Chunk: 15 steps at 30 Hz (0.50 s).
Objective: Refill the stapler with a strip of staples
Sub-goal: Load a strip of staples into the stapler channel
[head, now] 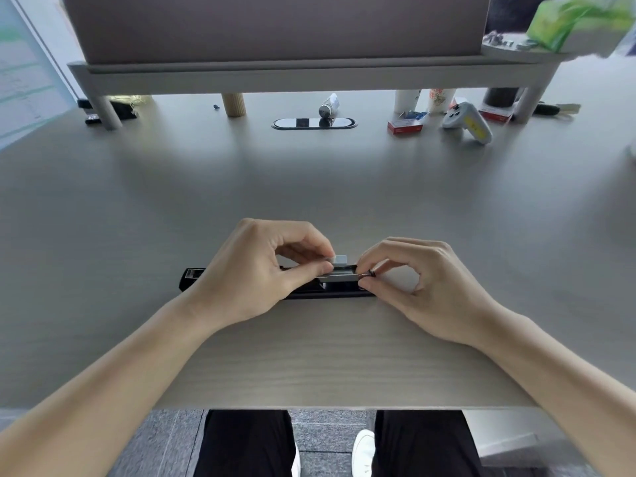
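Stapler (275, 284) lies flat on the desk (309, 356), opened out lengthwise, long axis running left to right, close to the near edge. Both hands work over its right half.

Left hand (254, 270): thumb and forefinger pressed together on a short silvery strip (339, 259), which pokes out just right of the fingertips. Strip sits just above the open channel (339, 278), touching or nearly touching it; cannot tell which.

Right hand (430, 290): thumb and forefinger pinched on a small dark part at the channel's right end, probably the spring pusher held back. Part is too small to identify with certainty. Remaining fingers curled, off the stapler.

Judged step: seating the strip in the channel. Not yet seated.

Risks from here:
- Pusher slips from the right pinch. If sprung, it would snap towards the left grip, striking the strip or the fingertips and knocking the strip askew.
- Strip enters tilted. Held only at its left end, the free right end can drop or ride on the channel wall; it would jam rather than slide.
- Strip goes in legs up. Orientation not readable here.
- Pinch too hard or bent across the channel edge: glued strips break, leaving loose staples in the track.
- Neither hand presses the base down. A sideways push from either pinch could skate the stapler over the smooth desk.

Red box (405, 126) lies well beyond both grips, far right.
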Available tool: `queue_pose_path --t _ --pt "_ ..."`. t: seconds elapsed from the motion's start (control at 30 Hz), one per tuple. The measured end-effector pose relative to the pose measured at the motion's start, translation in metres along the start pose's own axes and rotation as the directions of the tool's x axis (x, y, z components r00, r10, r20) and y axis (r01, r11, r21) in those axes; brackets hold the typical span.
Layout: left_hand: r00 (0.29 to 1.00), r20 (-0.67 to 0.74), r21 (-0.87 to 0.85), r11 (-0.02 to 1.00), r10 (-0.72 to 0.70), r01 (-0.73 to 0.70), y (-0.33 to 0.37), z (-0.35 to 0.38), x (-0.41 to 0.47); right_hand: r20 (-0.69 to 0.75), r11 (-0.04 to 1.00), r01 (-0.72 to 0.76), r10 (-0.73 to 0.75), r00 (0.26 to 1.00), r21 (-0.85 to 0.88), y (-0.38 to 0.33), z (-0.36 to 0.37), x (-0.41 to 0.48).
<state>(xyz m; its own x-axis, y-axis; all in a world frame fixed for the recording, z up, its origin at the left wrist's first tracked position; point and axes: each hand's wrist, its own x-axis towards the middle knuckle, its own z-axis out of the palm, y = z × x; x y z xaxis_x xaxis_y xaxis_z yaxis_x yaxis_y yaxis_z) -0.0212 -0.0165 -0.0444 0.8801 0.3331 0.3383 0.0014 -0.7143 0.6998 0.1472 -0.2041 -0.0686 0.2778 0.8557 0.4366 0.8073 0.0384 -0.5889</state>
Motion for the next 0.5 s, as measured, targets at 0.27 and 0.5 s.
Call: queue_pose_path --t 0.27,0.5 --pt "1.0 0.012 0.037 0.999 0.019 -0.019 0.0011 -0.0014 -0.0038 -0.013 1.0 -0.017 0.017 1.0 0.013 0.0003 -0.0006 -0.0014" --pt "0.995 0.007 0.106 0.989 0.099 -0.099 0.002 -0.0011 -0.0031 -0.027 0.998 -0.041 0.042 0.999 0.053 -0.0001 -0.0025 -0.0033"
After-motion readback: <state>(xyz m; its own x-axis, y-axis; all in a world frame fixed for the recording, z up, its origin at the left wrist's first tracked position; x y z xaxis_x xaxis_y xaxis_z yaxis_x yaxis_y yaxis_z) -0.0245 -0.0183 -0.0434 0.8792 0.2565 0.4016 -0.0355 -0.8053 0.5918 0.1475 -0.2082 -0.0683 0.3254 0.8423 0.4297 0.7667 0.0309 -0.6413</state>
